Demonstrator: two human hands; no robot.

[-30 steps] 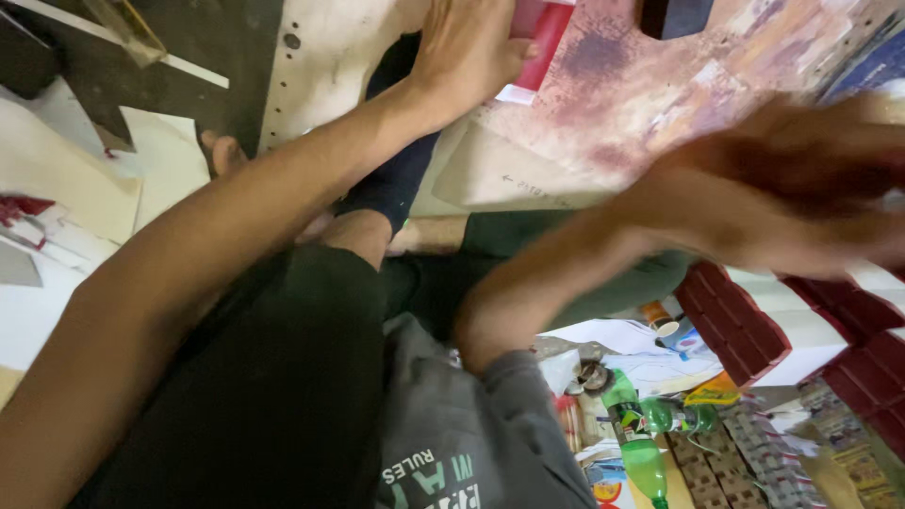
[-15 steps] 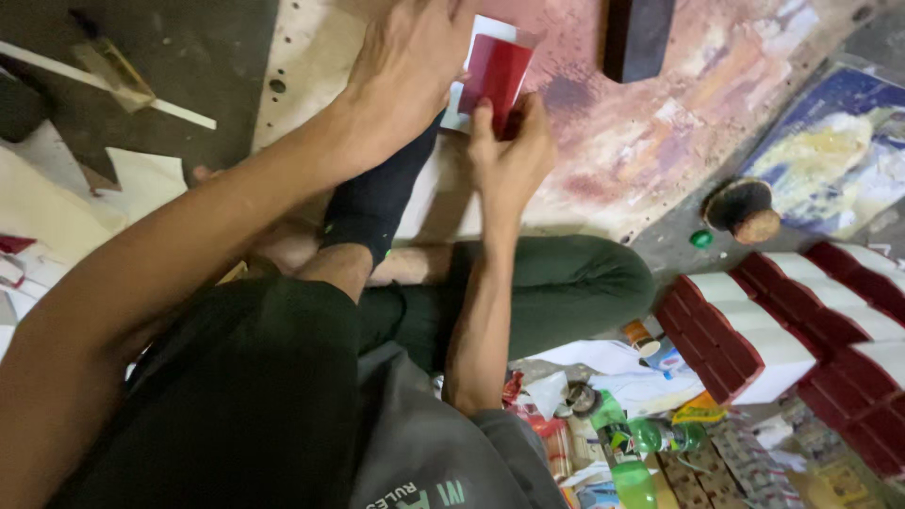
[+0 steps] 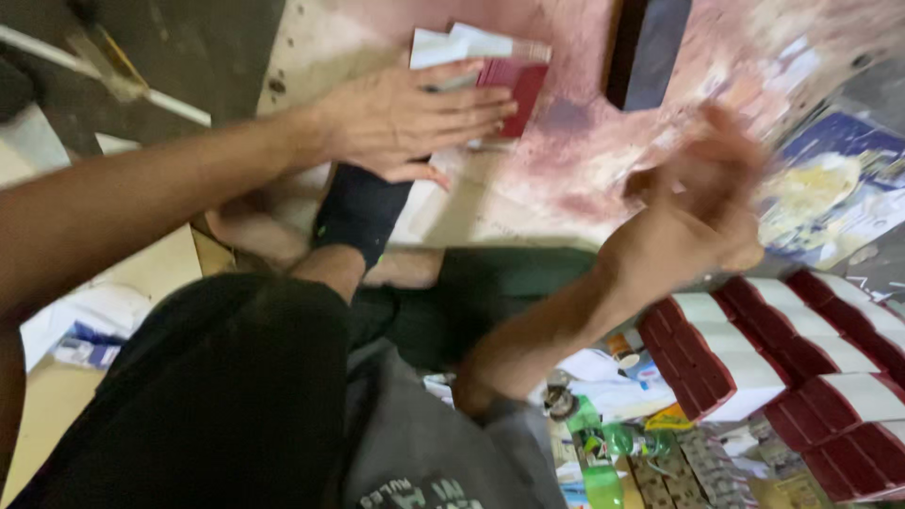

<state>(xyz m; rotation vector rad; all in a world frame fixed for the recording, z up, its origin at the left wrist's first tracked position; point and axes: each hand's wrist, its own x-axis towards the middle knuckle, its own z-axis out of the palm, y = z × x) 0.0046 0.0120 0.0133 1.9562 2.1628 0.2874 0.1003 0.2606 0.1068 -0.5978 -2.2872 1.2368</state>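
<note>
1. Red-and-white folded card piece (image 3: 504,71) lies flat on the stained pink board (image 3: 584,160), just beyond the fingertips of the left hand (image 3: 405,118) and partly under them.
2. Left hand rests palm down with its fingers stretched out and lying close together; the fingertips press on the near edge of the card piece, and the thumb lies along the side nearest the body.
3. Left forearm runs in from the left edge of the view, nearly straight, passing over a dark sock (image 3: 358,212) on the person's foot.
4. Right hand (image 3: 702,193) hangs raised to the right of the card piece, well apart from it and touching nothing. It is blurred, so whether its fingers are spread or curled cannot be told.
5. Right forearm rises steeply from a bent elbow close to the body.
6. Stacks of red-and-white boxes (image 3: 782,349) sit just below and to the right of the right wrist, and a black block (image 3: 650,47) stands on the board above that hand.
</note>
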